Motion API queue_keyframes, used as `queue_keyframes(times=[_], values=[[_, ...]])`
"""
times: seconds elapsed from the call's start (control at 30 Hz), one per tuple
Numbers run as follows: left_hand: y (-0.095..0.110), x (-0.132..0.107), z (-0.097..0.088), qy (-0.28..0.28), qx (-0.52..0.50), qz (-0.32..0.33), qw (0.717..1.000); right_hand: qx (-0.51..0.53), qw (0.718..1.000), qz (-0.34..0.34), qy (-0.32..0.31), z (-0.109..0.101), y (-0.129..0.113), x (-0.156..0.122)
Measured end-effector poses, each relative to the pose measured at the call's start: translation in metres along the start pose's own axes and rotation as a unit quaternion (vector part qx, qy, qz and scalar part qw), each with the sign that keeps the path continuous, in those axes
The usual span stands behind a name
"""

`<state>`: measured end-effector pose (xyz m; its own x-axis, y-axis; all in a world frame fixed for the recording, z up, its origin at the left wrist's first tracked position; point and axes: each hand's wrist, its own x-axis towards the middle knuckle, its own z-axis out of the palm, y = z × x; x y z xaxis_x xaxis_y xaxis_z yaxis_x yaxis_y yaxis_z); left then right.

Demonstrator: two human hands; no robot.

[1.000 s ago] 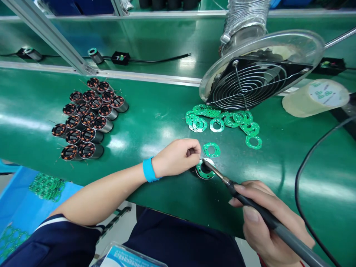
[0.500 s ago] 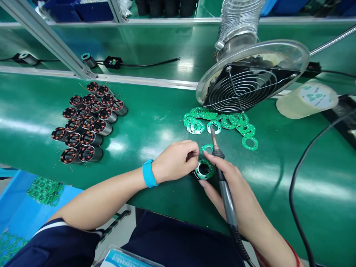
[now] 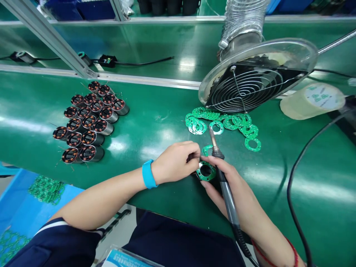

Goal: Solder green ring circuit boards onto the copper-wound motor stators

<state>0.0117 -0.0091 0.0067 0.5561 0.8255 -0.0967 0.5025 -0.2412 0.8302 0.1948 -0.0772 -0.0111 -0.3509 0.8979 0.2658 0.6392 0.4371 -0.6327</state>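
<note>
Stator (image 3: 205, 171) capped with a green ring (image 3: 209, 175) stands close to the table's (image 3: 155, 122) near edge, about midway along it, between the two hands. The left hand (image 3: 175, 162) is curled nearly closed, its fingertips (image 3: 195, 159) pinched at the left rim of the stator (a blue wristband (image 3: 147, 173) sits on that wrist). The right hand (image 3: 232, 185) is wrapped round an iron (image 3: 224, 181), with the fingers reaching forward to touch the ring's right side. The iron's tip points away toward the far edge and is lifted clear of the ring. A black cable (image 3: 299, 174) loops over the table's right part.

Loose rings (image 3: 222, 121) lie scattered just beyond the hands, partly under a tilted fan (image 3: 253, 87) that hangs from a ribbed duct (image 3: 241, 20). A tape roll (image 3: 311, 101) lies toward the right edge. Toward the left edge, well apart from the hands, a cluster of wound stators (image 3: 89, 118) lies on its side in rows. Below the near-left corner a blue tray (image 3: 19, 207) holds more green rings.
</note>
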Motion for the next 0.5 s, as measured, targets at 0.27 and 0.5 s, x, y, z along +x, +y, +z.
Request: queue_keyframes(times=[0.27, 0.5], values=[[-0.007, -0.004, -0.022, -0.137, 0.050, 0.044, 0.988, -0.079, 0.993, 0.024, 0.085, 0.007, 0.006, 0.001], [-0.002, 0.001, -0.003, -0.037, -0.141, -0.022, 0.989, -0.125, 0.987, -0.016, 0.102, 0.009, 0.004, 0.004]])
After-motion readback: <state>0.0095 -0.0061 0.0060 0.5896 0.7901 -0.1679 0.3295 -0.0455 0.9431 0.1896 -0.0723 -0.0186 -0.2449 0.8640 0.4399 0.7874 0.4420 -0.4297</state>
